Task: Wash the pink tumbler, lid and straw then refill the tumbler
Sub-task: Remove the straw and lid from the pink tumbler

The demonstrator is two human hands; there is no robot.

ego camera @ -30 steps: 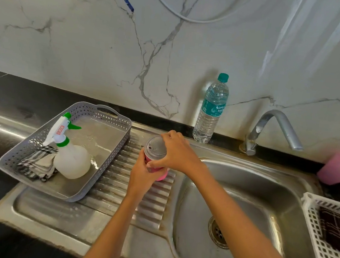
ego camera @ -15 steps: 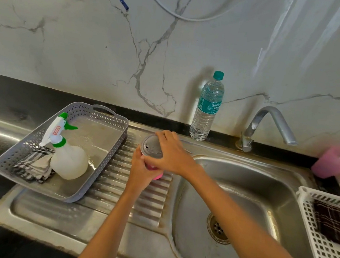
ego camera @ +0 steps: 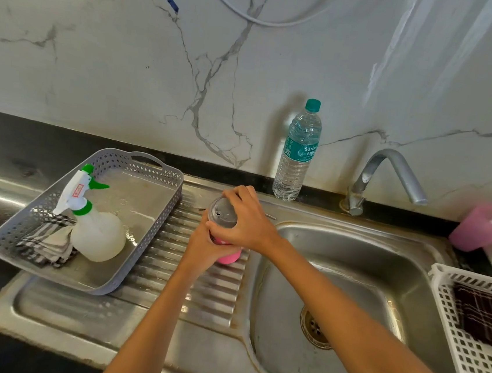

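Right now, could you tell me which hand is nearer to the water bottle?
The right hand. It sits on top of the tumbler lid, just in front of the water bottle. The left hand wraps the pink tumbler lower down, farther from it.

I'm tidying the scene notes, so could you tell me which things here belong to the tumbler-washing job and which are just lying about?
In use: pink tumbler, lid, left hand, right hand, tap, sink, water bottle.

Lying about: spray bottle, grey basket, striped cloth, white basket.
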